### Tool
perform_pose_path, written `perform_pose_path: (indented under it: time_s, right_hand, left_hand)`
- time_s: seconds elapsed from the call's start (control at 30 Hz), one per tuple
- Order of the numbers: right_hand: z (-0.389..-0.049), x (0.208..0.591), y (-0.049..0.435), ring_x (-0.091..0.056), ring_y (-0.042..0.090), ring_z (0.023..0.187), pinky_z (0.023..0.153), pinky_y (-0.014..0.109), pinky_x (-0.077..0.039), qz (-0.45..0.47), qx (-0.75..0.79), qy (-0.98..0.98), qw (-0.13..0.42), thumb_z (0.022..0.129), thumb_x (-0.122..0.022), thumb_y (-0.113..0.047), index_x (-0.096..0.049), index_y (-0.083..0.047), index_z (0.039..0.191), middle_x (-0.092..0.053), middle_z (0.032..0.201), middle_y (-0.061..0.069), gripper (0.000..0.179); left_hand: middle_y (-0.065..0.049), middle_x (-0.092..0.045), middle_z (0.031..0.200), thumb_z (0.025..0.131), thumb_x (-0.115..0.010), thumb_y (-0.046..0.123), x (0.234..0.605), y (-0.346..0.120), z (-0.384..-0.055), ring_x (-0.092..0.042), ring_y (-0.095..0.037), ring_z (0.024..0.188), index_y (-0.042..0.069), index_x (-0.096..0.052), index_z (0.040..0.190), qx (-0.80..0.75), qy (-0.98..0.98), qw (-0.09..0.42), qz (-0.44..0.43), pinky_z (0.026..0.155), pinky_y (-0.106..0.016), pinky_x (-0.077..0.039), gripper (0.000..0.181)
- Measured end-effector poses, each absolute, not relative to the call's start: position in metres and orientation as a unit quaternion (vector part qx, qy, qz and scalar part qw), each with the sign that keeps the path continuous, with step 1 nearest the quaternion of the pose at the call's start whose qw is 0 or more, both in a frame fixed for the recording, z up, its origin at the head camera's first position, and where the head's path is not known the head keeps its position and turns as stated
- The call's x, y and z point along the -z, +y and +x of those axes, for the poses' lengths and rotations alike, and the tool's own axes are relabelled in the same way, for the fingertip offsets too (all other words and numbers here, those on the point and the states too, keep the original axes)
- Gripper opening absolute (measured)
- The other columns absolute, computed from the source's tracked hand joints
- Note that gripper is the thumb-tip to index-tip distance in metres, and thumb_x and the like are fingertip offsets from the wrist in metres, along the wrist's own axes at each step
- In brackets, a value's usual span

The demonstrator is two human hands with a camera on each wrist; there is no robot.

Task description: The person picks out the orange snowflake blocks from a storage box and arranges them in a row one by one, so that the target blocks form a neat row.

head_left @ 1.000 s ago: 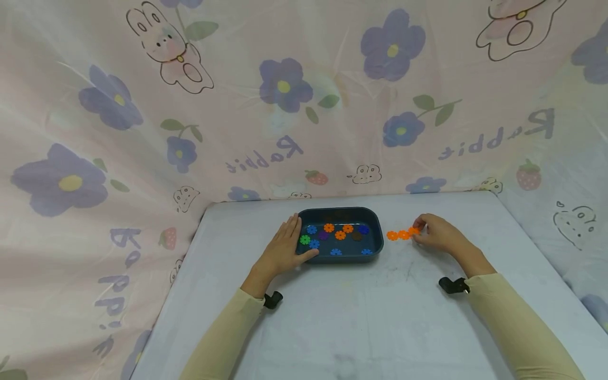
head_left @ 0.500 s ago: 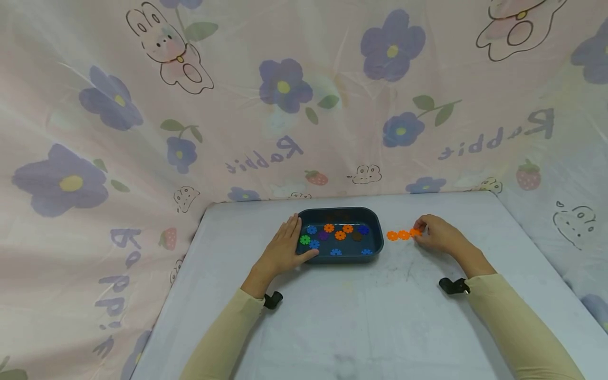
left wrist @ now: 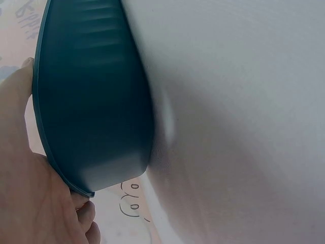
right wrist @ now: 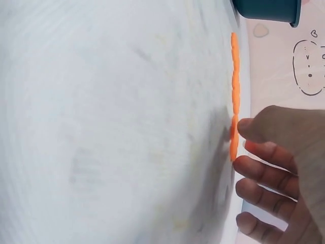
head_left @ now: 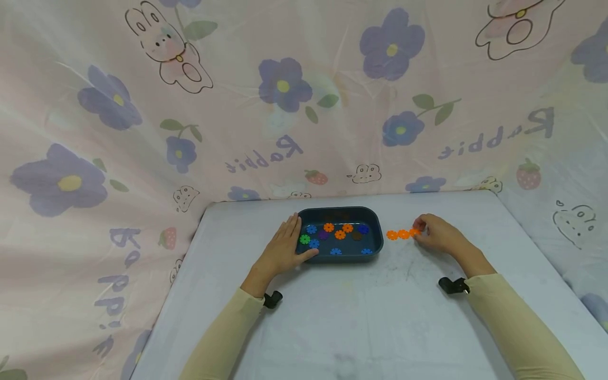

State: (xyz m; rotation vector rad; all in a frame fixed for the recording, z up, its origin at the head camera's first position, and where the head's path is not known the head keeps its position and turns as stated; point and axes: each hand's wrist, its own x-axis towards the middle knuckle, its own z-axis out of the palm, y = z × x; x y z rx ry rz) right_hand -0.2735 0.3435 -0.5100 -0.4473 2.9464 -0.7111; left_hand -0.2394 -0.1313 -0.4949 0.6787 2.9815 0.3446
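Note:
My left hand (head_left: pixel 281 252) rests along the left end of a dark blue-green tray (head_left: pixel 381 245), fingers straight on the side and thumb over the front rim. Inside lie several flower-shaped plastic discs, including a green disc (head_left: pixel 304 239), a blue disc (head_left: pixel 335 252) and an orange disc (head_left: pixel 340 235). Right of the tray, three orange discs form a row on the table, beginning with a left disc (head_left: pixel 391 235) and a middle disc (head_left: pixel 403 234). My right hand (head_left: pixel 439 232) pinches the end disc (right wrist: pixel 234 137) between thumb and index finger; its other fingers are loosely bent.
A white cloth covers the table (head_left: pixel 361 316). Behind and to the left hangs a pink curtain (head_left: pixel 228 121) printed with flowers and rabbits. Black camera mounts sit at the left wrist (head_left: pixel 273 300) and right wrist (head_left: pixel 453 285).
The end orange disc has shifted very slightly to the right and nearer, more in line with the other two. The left hand and the tray stay where they were.

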Motion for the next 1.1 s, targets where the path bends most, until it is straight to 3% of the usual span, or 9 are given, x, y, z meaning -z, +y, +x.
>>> perform_pose_path:
  time_s: [0.47,1.1]
  right_hand:
    - [-0.278,0.49,0.317,-0.059,0.03,0.096,0.084,0.047,-0.053,-0.168,0.255,0.952,-0.001,0.101,-0.076,-0.017,-0.066,0.006,0.126,-0.068,0.115,0.019,0.035]
    - [-0.279,0.47,0.261,-0.06,0.027,0.093,0.082,0.046,-0.053,-0.268,0.282,0.919,-0.063,0.098,-0.079,-0.011,-0.068,0.002,0.121,-0.07,0.114,0.017,0.029]
  left_hand:
    - [-0.013,0.003,0.181,0.1,-0.048,0.08,0.49,-0.132,-0.238,-0.002,-0.031,0.167,0.003,-0.003,0.172,-0.116,0.968,0.038,0.218,0.136,-0.046,-0.005,0.114]
    - [-0.014,0.002,0.181,0.1,-0.046,0.081,0.494,-0.132,-0.24,-0.003,-0.031,0.167,0.003,-0.004,0.172,-0.11,0.968,0.031,0.224,0.136,-0.046,-0.006,0.115]
